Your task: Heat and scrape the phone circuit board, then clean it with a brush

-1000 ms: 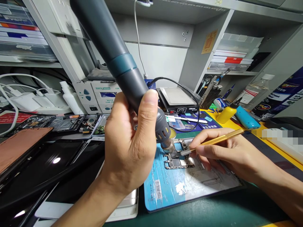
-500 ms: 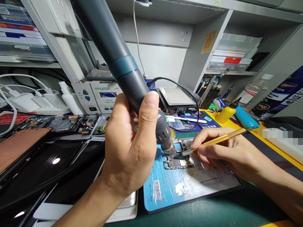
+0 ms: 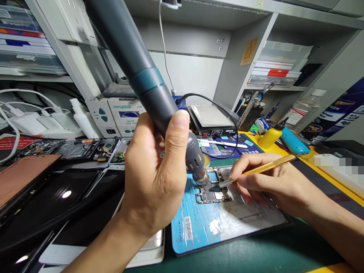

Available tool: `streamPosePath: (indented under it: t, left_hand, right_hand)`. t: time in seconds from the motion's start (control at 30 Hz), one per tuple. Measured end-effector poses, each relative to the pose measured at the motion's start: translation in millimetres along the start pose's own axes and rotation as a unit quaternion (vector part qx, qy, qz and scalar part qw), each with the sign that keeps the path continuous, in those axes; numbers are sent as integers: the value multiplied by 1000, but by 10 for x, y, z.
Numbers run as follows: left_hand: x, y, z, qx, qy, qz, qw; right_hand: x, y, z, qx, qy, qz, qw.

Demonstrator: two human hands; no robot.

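Note:
My left hand (image 3: pixel 157 178) is wrapped round a dark grey hot air gun (image 3: pixel 148 81) with a teal band. Its metal nozzle points down over a phone circuit board (image 3: pixel 212 195), close above the chips. In my right hand (image 3: pixel 264 180), thumb and fingers pinch a craft knife (image 3: pixel 264 167) with a gold handle. The blade tip is at a dark chip near the board's middle; whether it touches cannot be made out. Under the board lies a blue and white box (image 3: pixel 196 237), its surface covered in clear film.
Behind stand a hot air station (image 3: pixel 125 115) and a small heating plate (image 3: pixel 212 117). Phone parts and dark screens (image 3: pixel 57 193) crowd the left. To the right are a yellow bottle (image 3: pixel 270 137), a clear bottle (image 3: pixel 303 108) and a spray can (image 3: pixel 335 113). Shelves rise behind.
Almost nothing differs. The view has shifted very slightly, and the hot air gun and both hands keep nearly the same positions over the board.

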State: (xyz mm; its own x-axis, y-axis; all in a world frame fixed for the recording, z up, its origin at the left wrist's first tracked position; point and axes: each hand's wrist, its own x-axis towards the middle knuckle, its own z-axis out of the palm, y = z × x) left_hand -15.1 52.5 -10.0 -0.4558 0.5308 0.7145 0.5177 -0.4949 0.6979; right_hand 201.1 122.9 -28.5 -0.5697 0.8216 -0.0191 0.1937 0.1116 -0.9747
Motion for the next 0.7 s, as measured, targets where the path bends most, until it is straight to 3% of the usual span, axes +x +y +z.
streamPosePath:
  t: [0.17, 0.4, 0.7]
  left_hand:
    - [23, -6, 10, -8, -1, -2, 1000]
    - [19, 14, 11, 5, -5, -10, 1000]
    - [31, -7, 2, -4, 13, 3, 1000]
  right_hand:
    - [0, -10, 2, 45, 10, -11, 999]
    - [-3, -4, -5, 23, 5, -1, 1000]
    - [23, -29, 24, 96, 8, -7, 995]
